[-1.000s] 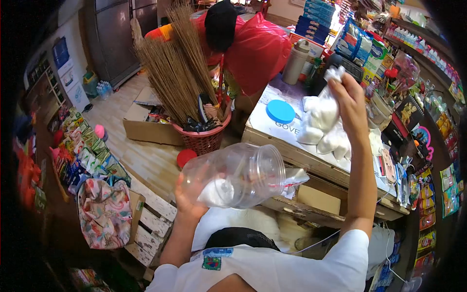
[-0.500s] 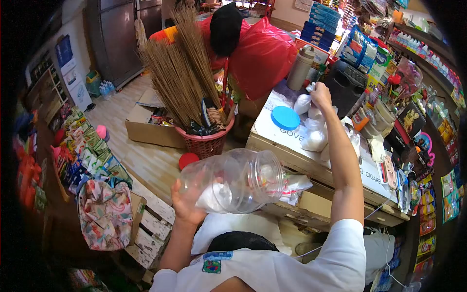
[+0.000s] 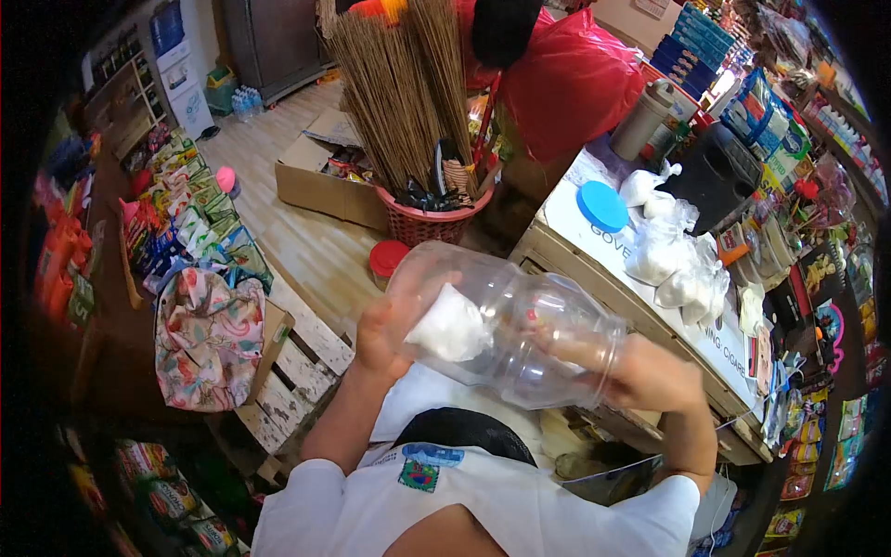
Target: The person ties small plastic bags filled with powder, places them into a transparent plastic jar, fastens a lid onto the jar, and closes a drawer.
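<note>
- The left hand (image 3: 379,336) cups the closed end of the clear jar (image 3: 506,320), fingers curved around its wall; the jar lies tilted nearly on its side above the lap, mouth towards the right hand.
- The right hand (image 3: 650,373) is at the open mouth, its fingers seen through the plastic, apparently inside. Blur and the jar wall hide whether they are spread or pinching anything, so I cannot tell.
- One white bag (image 3: 452,325) lies in the jar near the closed end, by the left hand. Much of the room around it is unfilled, so I judge the jar only partly loaded.
- Beyond the jar, on the bench (image 3: 594,255), several white bags (image 3: 676,255) sit in a loose cluster, some touching; their exact number is hard to make out. These remain outside the jar.
- The blue lid (image 3: 602,206) lies flat on the bench just beside the cluster. The jar is thus uncovered, and closing it is not yet done.
- Past the lid and bags, a flask (image 3: 642,121) and a black box (image 3: 713,176) stand towards the far end, apparently no part of the work.
</note>
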A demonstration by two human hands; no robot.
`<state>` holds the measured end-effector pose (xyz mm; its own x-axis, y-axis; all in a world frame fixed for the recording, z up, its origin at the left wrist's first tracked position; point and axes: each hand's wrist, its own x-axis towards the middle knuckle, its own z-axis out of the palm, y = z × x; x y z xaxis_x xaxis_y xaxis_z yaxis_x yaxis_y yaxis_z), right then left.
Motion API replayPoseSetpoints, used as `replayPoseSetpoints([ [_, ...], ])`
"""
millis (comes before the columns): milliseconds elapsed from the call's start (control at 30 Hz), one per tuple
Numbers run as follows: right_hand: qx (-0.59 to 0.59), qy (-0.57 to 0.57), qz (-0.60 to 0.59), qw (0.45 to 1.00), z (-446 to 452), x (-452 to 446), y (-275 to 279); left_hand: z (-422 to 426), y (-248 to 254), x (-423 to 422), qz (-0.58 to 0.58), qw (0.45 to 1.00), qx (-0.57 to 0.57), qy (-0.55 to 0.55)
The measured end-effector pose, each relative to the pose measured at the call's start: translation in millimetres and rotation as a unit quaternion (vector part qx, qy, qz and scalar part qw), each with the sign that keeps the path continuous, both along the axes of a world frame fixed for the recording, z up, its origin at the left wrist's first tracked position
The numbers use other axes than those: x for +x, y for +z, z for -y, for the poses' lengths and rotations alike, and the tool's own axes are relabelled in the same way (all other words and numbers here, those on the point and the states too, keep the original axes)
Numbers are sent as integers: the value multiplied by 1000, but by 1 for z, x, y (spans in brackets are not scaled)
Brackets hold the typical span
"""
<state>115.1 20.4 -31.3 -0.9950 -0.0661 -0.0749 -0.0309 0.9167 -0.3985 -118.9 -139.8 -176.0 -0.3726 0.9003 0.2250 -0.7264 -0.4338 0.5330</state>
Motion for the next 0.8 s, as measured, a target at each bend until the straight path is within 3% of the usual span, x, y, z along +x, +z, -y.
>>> replayPoseSetpoints([
  [100,28,6,-88,996,18,-21,-18,0,9,6,-26,1000,1,-12],
  [200,53,-8,-64,997,34,-42,-30,0,17,18,-53,998,-16,-2],
  [300,111,59,-92,988,30,-48,-48,2,14,24,-55,998,-22,37],
  [400,63,70,-158,983,25,-49,-50,5,7,20,-45,998,-23,30],
  [500,-142,-22,-82,986,23,-32,-42,12,-4,7,-22,998,-45,-37],
  [733,-234,-153,-42,959,28,10,2,12,-16,6,69,991,-12,-116],
  [800,-267,-198,-108,937,29,18,2,11,-19,2,93,988,-6,-126],
])
